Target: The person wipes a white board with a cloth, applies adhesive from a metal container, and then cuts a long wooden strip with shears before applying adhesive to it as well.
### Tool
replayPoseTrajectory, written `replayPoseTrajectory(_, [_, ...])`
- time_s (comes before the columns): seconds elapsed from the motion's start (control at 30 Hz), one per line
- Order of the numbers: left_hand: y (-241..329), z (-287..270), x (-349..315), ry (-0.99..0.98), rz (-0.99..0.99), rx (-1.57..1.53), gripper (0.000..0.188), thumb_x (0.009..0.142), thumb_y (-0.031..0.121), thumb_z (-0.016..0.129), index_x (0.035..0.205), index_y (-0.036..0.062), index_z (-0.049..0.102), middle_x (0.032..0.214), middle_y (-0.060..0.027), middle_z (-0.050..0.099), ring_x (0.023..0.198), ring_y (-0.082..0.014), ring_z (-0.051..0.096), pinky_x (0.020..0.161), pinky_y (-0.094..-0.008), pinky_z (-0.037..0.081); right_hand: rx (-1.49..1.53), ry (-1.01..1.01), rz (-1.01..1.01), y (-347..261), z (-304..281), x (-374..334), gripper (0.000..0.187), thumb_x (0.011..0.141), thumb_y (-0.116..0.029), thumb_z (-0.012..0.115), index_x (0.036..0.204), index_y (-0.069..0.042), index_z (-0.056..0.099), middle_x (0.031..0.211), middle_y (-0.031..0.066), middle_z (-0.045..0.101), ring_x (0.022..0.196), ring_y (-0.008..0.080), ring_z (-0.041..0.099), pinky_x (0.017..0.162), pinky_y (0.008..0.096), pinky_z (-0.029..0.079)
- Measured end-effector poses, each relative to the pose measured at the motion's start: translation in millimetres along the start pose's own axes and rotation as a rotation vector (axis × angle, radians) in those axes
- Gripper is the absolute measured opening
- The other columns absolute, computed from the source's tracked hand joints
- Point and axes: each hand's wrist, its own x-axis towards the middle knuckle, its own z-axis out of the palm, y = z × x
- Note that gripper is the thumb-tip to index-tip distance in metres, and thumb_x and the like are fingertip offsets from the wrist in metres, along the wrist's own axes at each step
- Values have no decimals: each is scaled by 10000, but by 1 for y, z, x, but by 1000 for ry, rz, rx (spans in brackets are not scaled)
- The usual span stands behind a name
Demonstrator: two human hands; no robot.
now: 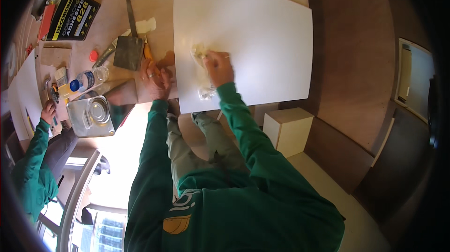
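The right hand (pixel 219 68) pinches a crumpled pale wad (pixel 198 54) on the white board (pixel 262 41), top middle. The left hand's (pixel 155 81) grip: can't tell. Upper left, a black-and-yellow box (pixel 75 15) has big printed words.

My right hand (pixel 219 68) has its fingers over a board (pixel 267 41), with a wad (pixel 198 51) beside them. My left hand (pixel 156 81) has its fingers left of the board. A flat plate (pixel 128 52) lies ahead and left of those fingers. Farther left are a bottle (pixel 86 80), then a brush (pixel 61 76). A tin (pixel 77 117) is left, nearer me. A box (pixel 294 132) stands right of all my fingers.
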Motion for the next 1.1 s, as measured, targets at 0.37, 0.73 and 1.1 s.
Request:
replayPoseTrajectory(0.37, [137, 109, -22, -551, 66, 485, 666, 969, 302, 512, 1505, -35, 303, 1595, -215, 250, 1509, -365, 152, 1214, -532, 96, -48, 400, 17, 167, -182, -9, 332, 953, -176, 634, 1278, -111, 616, 1249, 119, 546, 992, 240, 647, 828, 362, 547])
replayPoseTrajectory(0.73, [159, 92, -61, -595, 97, 595, 808, 913, 420, 596, 1507, -37, 295, 1593, -238, 239, 1496, -418, 149, 1187, -586, 105, -47, 663, -14, 200, -186, 0, 227, 925, -63, 609, 1143, -47, 672, 1141, 148, 591, 1048, 295, 602, 861, 378, 529])
replayPoseTrajectory(1.1, [103, 151, 59, -443, 229, 626, 694, 782, 355, 628, 1386, 54, 466, 1536, -177, 345, 1474, -385, 214, 1176, -626, 106, -48, 736, -35, 200, -187, 16, 197, 907, 16, 598, 1062, -63, 691, 1061, 111, 594, 979, 269, 620, 804, 366, 553])
